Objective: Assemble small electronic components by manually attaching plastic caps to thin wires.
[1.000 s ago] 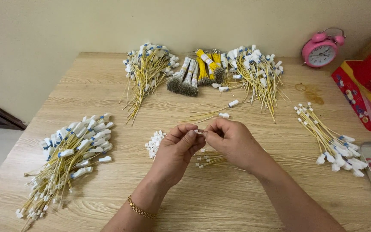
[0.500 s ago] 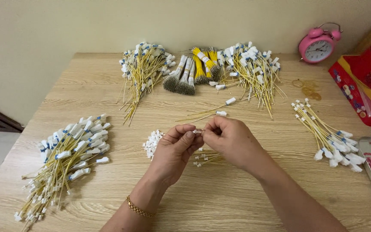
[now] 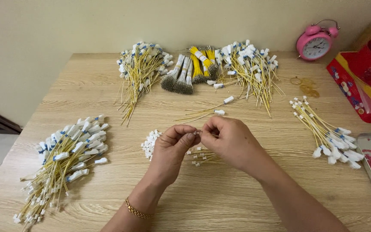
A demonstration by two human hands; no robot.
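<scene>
Both hands meet over a pale wooden table [image 3: 108, 86], fingertips pinched together. The left hand [image 3: 174, 144] and right hand [image 3: 230, 139] are closed on a thin yellow wire with a small white plastic connector [image 3: 198, 133] between their fingertips. It probably helps to keep the pinch close to the tip. Small white connector pieces [image 3: 150, 144] lie just left of the fingers. Both wrists angle inward.

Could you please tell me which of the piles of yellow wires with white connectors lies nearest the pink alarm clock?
The pile at the back right, beside the yellow bundles; the right-edge pile lies nearer the hands, further from the clock.
</scene>
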